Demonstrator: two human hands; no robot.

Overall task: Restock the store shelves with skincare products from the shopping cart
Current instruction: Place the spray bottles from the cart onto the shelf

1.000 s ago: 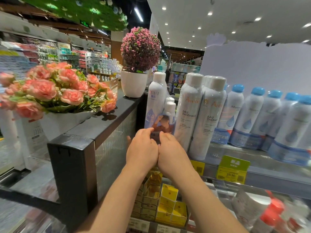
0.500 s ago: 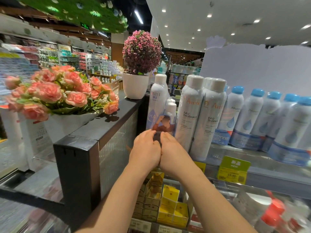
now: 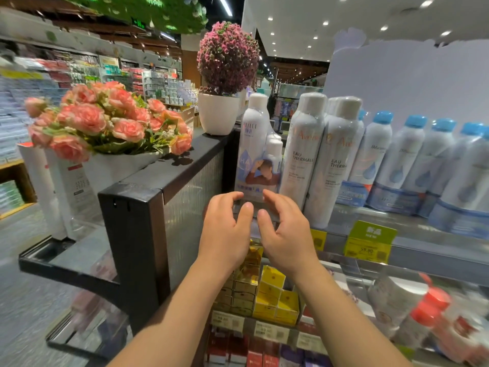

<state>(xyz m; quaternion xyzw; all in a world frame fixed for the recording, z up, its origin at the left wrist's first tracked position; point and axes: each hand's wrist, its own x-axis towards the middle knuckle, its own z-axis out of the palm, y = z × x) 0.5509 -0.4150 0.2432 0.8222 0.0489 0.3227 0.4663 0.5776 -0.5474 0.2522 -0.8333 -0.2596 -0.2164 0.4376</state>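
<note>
A shrink-wrapped pack of white spray bottles (image 3: 260, 154), with a printed card on its front, stands upright at the left end of the top glass shelf (image 3: 423, 239). My left hand (image 3: 225, 234) and my right hand (image 3: 285, 234) hover side by side just in front of the pack's base. Their fingers are loosely spread and hold nothing. The fingertips reach the pack's lower edge; I cannot tell whether they touch it. The shopping cart is out of view.
Tall white Avène sprays (image 3: 304, 154) stand right of the pack, then a row of blue-capped bottles (image 3: 412, 160). Yellow boxes (image 3: 275, 298) and red-capped bottles (image 3: 423, 311) fill the shelf below. A black end panel (image 3: 137, 234) on the left carries pink roses (image 3: 105, 123) and a white flower pot (image 3: 218, 115).
Both hands had been pressed together with fingers curled at the pack's base. They have now drawn back a little, moved apart and opened; the pack stays standing on the shelf.
</note>
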